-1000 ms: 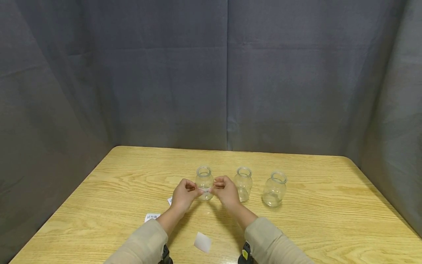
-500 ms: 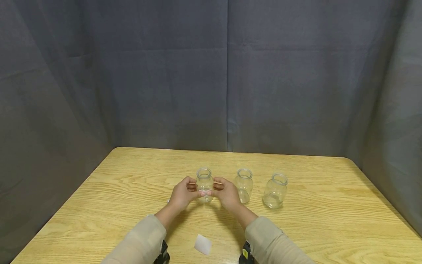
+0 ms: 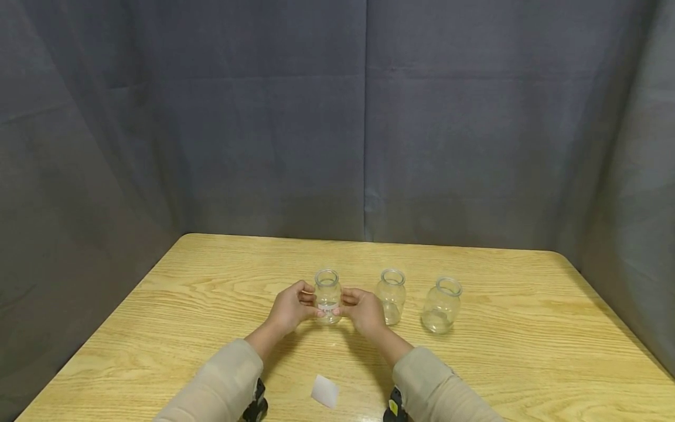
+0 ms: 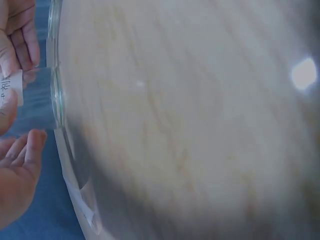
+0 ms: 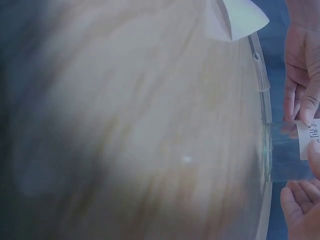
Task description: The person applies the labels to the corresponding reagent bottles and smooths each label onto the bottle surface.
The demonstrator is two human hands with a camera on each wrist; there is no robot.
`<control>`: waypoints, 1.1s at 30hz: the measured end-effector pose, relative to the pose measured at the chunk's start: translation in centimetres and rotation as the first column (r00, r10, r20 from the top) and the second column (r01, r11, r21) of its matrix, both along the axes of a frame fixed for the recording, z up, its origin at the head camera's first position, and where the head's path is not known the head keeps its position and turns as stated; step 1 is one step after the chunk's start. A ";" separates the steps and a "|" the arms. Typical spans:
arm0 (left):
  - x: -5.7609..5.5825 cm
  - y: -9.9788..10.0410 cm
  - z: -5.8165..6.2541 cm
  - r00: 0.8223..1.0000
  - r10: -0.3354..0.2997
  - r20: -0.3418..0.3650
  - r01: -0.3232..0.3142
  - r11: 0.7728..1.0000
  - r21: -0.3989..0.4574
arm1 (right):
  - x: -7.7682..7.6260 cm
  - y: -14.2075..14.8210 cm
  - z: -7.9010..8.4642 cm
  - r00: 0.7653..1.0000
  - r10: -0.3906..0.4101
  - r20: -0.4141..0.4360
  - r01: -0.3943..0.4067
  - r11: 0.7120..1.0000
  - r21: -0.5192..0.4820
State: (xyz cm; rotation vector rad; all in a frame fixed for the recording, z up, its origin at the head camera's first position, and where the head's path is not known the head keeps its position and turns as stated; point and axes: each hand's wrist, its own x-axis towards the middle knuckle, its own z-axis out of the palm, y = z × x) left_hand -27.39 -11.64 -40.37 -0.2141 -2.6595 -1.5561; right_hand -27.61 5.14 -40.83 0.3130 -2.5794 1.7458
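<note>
In the head view a clear glass jar (image 3: 327, 288) stands upright on the wooden table. A white printed label (image 3: 328, 308) lies on its lower front. My left hand (image 3: 289, 309) holds the jar from the left side, its thumb on the label's left end. From the right, my right hand (image 3: 365, 310) holds it too, thumb at the label's right end. Both wrist views show the label (image 4: 16, 86) against the glass between the thumbs. The fingertips behind the jar are partly hidden.
Two more glass jars, one near (image 3: 391, 298) and one farther right (image 3: 441, 306), stand beside my right hand. A small white paper square (image 3: 324, 391) lies between my forearms. Curled white labels (image 5: 245, 19) show on the table in the right wrist view. Dark cloth (image 3: 274, 129) surrounds the table.
My thumbs, together at the label's middle half a second ago, have spread to its ends, uncovering the print. My left forearm has shifted slightly left, covering the labels seen beside it earlier.
</note>
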 end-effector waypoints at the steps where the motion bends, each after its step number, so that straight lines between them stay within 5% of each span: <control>1: 0.0 0.0 0.1 1.000 0.001 0.004 -0.001 1.000 0.000 | 0.0 0.0 0.0 1.000 -0.003 -0.002 0.003 1.000 0.003; 23: 0.5 -0.3 0.1 0.997 -0.042 0.061 0.038 0.998 0.055 | 1.0 0.3 0.7 0.997 -0.011 0.076 0.011 1.000 -0.002; 33: 0.6 -1.2 0.5 0.998 0.003 0.061 -0.005 1.000 0.028 | 1.6 0.4 1.3 0.995 0.009 0.097 -0.007 1.000 -0.015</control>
